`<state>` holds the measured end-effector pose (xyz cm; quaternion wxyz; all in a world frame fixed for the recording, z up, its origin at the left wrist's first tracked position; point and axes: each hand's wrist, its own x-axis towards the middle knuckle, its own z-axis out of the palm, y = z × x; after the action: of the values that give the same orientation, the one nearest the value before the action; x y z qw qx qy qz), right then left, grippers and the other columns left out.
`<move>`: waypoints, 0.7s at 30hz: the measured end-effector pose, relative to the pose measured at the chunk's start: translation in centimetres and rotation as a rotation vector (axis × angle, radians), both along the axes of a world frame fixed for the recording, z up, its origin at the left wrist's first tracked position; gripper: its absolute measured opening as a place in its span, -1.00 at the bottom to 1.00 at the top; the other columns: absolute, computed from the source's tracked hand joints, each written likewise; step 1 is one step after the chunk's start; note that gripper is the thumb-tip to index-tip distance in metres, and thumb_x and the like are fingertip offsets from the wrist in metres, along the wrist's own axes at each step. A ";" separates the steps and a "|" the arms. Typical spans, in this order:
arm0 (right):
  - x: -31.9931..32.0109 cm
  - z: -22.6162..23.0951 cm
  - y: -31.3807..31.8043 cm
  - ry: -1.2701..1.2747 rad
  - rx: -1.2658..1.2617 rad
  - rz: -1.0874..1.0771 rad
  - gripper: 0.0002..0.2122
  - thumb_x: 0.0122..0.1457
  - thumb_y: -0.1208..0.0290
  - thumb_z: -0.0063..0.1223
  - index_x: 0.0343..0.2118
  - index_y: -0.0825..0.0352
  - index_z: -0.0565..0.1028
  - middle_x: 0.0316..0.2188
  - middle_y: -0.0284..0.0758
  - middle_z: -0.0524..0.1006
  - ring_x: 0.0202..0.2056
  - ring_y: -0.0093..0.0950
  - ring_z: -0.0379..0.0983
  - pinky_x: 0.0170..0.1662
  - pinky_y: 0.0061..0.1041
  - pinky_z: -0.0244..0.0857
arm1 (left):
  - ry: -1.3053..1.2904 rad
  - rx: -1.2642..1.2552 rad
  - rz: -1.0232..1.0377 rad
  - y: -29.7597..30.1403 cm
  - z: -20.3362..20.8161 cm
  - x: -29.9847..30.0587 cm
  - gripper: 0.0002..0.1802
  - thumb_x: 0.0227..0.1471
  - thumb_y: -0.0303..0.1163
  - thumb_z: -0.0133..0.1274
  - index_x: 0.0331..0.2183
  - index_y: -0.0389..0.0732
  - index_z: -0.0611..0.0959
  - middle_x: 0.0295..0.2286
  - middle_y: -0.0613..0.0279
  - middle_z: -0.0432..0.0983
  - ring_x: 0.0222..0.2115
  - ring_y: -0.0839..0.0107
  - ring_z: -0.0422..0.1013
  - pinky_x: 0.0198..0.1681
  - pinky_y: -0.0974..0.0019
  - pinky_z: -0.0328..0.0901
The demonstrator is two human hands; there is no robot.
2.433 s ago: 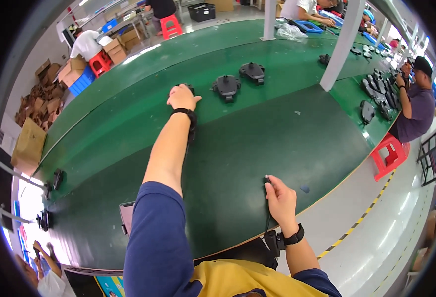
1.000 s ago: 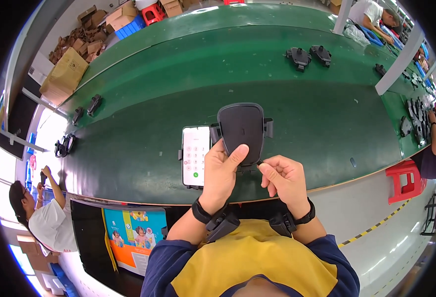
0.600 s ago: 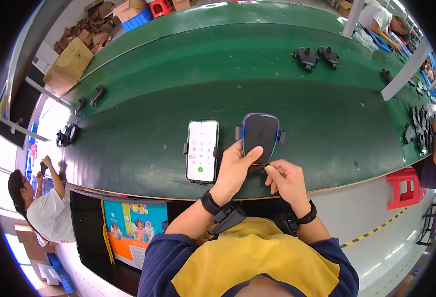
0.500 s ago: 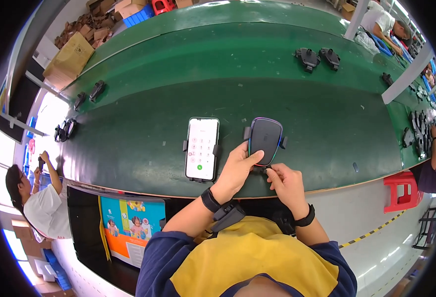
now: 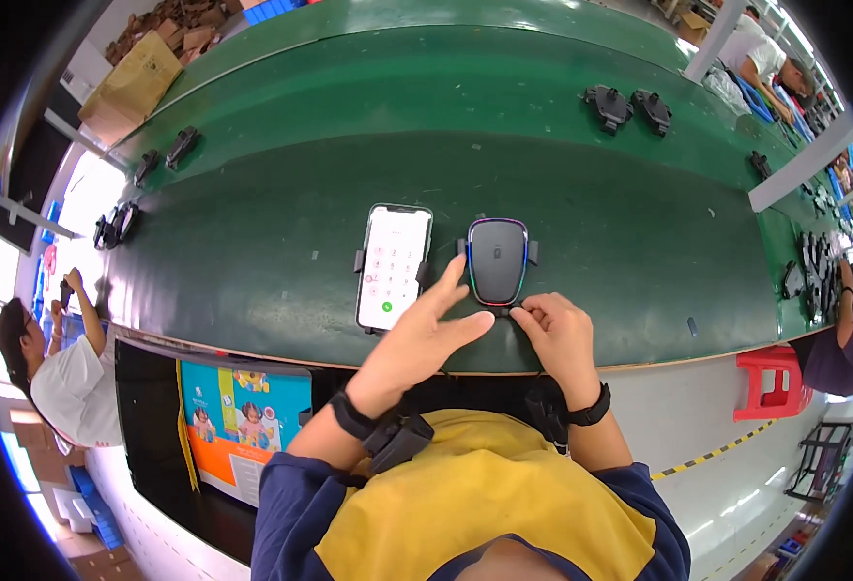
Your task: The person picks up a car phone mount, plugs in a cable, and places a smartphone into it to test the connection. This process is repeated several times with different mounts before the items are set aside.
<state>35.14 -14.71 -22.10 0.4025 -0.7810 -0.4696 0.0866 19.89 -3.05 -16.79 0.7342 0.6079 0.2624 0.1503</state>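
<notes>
From left to right, we count one phone (image 5: 395, 261) clamped in one black holder (image 5: 423, 273), one rim-lit holder (image 5: 499, 257) near the table's (image 5: 281, 271) front edge, and two unlit holders (image 5: 609, 107) farther back. Our left hand (image 5: 414, 339) is open, thumb spread, beside the rim-lit holder. Our right hand (image 5: 559, 337) pinches a cable end (image 5: 507, 312), mostly hidden, at that holder's lower edge.
</notes>
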 end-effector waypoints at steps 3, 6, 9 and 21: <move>1.1 1.7 0.1 -0.031 0.002 0.031 -0.90 0.03 0.47 0.04 -0.49 0.40 0.48 -0.65 -0.29 0.45 -0.66 -0.53 0.34 -0.57 -0.60 0.21 | 0.268 0.580 -0.015 3.1 2.1 -2.5 -0.45 -0.02 -0.38 0.04 0.01 -0.32 0.29 0.02 0.13 0.25 -0.04 0.31 0.27 -0.07 0.25 0.23; 1.9 4.6 1.8 -0.059 0.031 0.104 -0.91 0.05 0.48 0.00 -0.45 0.40 0.48 -0.61 -0.29 0.46 -0.64 -0.53 0.34 -0.55 -0.60 0.22 | 0.262 0.856 0.383 5.8 0.2 -4.8 -0.42 -0.03 -0.43 0.06 0.02 -0.32 0.26 -0.01 0.02 0.25 -0.02 0.26 0.25 -0.02 0.25 0.19; 1.4 6.3 6.5 -0.008 0.082 0.236 -0.89 0.08 0.51 -0.06 -0.35 0.39 0.47 -0.59 -0.29 0.47 -0.59 -0.50 0.38 -0.50 -0.59 0.25 | 0.056 0.417 0.491 6.4 -3.8 -5.7 -0.37 -0.04 -0.46 0.06 0.05 -0.31 0.20 -0.01 -0.07 0.23 0.00 0.22 0.22 0.01 0.24 0.16; 1.4 4.2 17.3 0.499 -0.508 0.392 -0.79 0.11 0.37 -0.06 -0.27 0.38 0.45 -0.40 -0.37 0.48 -0.35 -0.61 0.42 -0.30 -0.58 0.33 | -0.039 0.383 0.179 5.7 -5.0 -5.5 0.29 -0.42 -0.46 0.31 0.17 -0.13 -0.26 0.12 -0.18 -0.10 0.11 0.13 0.06 0.08 0.24 0.10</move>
<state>36.52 2.59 -17.88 0.2740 -0.7062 -0.4612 0.4621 14.38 2.69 -21.76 0.5937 0.7077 0.2676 0.2738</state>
